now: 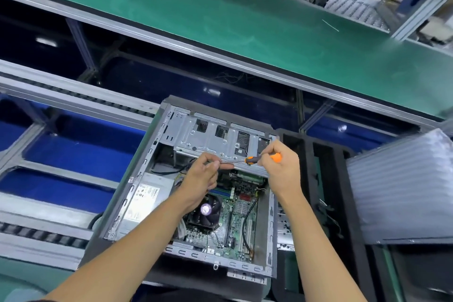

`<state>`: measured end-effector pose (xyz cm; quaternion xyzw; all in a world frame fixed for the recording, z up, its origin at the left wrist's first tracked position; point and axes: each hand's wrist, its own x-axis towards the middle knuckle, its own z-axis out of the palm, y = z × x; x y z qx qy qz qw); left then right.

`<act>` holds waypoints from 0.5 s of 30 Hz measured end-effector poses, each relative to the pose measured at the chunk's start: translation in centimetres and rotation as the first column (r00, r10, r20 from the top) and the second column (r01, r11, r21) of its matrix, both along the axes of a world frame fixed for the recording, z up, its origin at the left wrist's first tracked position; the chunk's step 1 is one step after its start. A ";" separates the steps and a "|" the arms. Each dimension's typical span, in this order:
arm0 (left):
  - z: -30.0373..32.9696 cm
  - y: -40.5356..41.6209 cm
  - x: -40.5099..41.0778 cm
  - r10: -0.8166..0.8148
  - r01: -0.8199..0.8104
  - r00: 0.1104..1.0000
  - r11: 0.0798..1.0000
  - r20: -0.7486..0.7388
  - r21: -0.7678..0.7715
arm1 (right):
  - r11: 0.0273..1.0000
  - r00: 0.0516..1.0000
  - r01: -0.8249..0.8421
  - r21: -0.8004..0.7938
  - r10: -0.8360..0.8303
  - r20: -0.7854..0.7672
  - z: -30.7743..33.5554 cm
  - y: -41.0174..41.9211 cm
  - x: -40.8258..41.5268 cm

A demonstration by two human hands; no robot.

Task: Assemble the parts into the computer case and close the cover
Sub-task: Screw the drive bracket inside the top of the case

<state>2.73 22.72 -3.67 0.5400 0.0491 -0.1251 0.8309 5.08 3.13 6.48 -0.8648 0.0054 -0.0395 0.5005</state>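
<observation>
Nearest to me, at the bottom of the frame, my two bare forearms reach up from the lower edge toward the middle. Under them lies the open grey metal computer case, flat on its side with its cover off, on a dark mat at the centre and lower centre of the frame. Inside it, low and central, I see the green motherboard with the round black cooler fan on its left part. Left of the fan sits the silver box-shaped power supply with a white label, against the case's left wall.

Higher up, around mid-frame, my left hand has its fingers curled in, and the fingertips pinch the thin metal shaft of the screwdriver near its tip. My right hand is wrapped round the orange and black handle of that screwdriver, which lies nearly level between the two hands. The shaft runs across the lower edge of the silver perforated drive cage that fills the top part of the case.

To the right of the case stands a black foam tray with deep slots, and beyond it, at the right edge, a pale ribbed plastic bag. To the left are blue bins in a grey metal frame. Farthest off, a green conveyor belt crosses the upper part of the frame from upper left to right.
</observation>
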 end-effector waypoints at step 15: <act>0.0 -0.6 -0.2 -0.123 0.100 0.980 0.984 0.157 0.147 | 0.993 0.999 0.002 0.118 0.003 -0.043 1.0 -0.8 0.1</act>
